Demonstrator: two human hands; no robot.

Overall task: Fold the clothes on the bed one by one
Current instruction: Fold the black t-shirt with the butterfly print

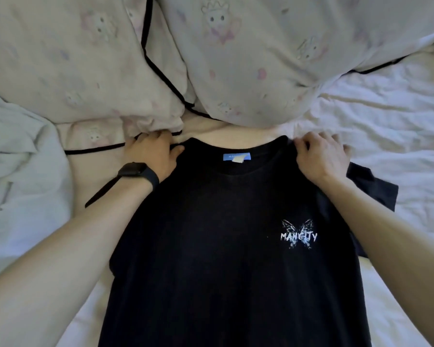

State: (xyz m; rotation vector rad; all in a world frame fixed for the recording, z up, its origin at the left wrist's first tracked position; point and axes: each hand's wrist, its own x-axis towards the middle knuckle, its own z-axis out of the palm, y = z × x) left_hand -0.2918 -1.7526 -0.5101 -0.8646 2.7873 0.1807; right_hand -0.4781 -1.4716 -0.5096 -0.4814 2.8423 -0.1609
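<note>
A black T-shirt (211, 246) lies front-up on a white bed sheet (386, 121), its long axis running straight away from the person: collar (236, 171) and blue neck label (236, 157) at the far end, against a cartoon-print duvet (236, 58), hem at the near end and out of frame. The left hand (152, 152), a dark smartwatch (135, 171) on its wrist, grips the shirt's left shoulder with curled fingers; the right hand (321, 156) grips the right shoulder the same way. Both sit level, either side of the collar, equally near. The right sleeve (371, 186) juts out past the right forearm; the left sleeve is hidden under the left arm. A white butterfly logo (298, 234) marks the chest. The shirt looks spread and squared for folding, and the first fold likely brings a side in across that long axis
</note>
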